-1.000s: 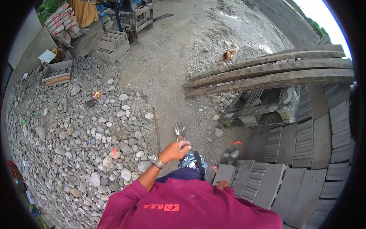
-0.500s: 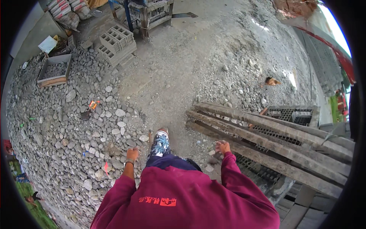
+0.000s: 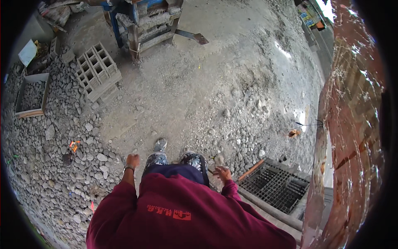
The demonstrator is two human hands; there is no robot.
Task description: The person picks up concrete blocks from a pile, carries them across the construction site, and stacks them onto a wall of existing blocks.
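My left hand (image 3: 132, 161), with a dark band at the wrist, hangs over the stony ground to the left of my legs. Its fingers are curled in, and nothing shows in them. On the other side my right hand (image 3: 223, 173) hangs beside my knee, fingers partly bent and apart, with no held object visible. The nearest thing to it is a dark grid-like crate or grate (image 3: 273, 186) on the ground, not touched. Below me, patterned trousers (image 3: 193, 159) and one shoe (image 3: 160, 144) show on the gravelly floor.
Hollow concrete blocks (image 3: 97, 68) are stacked ahead left, near a blue-framed machine (image 3: 151, 29). A wooden box of gravel (image 3: 44, 97) stands among loose stones (image 3: 54, 157). Close on my right rises a rusty, ragged metal sheet (image 3: 352, 124). Wooden planks (image 3: 269, 212) lie beside my right arm.
I have stepped forward, so the blocks and machine appear nearer. The planks have slid back beside me, and the rusty sheet now fills the right side. Both hands remain low.
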